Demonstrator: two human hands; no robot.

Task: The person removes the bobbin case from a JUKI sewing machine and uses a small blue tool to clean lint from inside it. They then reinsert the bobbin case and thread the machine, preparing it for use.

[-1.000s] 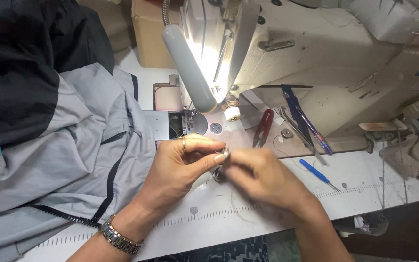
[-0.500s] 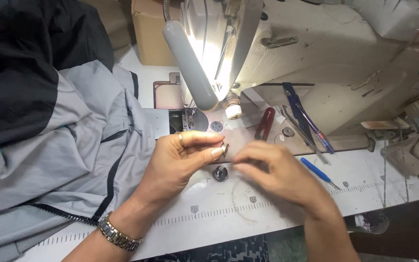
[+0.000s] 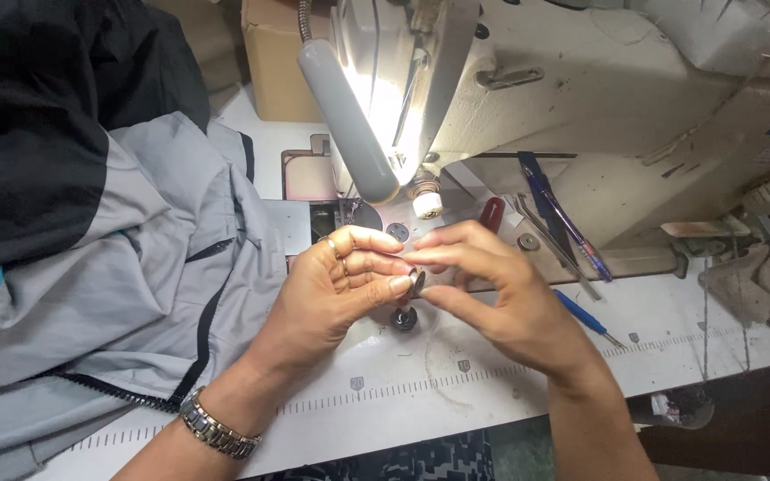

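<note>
My left hand (image 3: 336, 289) and my right hand (image 3: 501, 294) meet over the white table in front of a sewing machine (image 3: 581, 98). Together their fingertips pinch a small round metal bobbin (image 3: 415, 282), the left thumb and forefinger on its left side, the right fingertips on its right. Just below them a dark round bobbin case (image 3: 404, 318) lies on the table. A metal watch (image 3: 211, 429) is on my left wrist and rings are on the left fingers.
A grey and black jacket (image 3: 109, 267) with a zipper lies heaped at left. A lamp tube (image 3: 349, 116) shines above the needle area. Red-handled snips (image 3: 490, 214), tweezers (image 3: 554, 245), a blue pen (image 3: 563, 218) and a blue screwdriver (image 3: 585, 318) lie at right.
Both hands have lifted slightly and drawn together on the small metal bobbin; the dark round case that was under the fingers now lies uncovered on the table.
</note>
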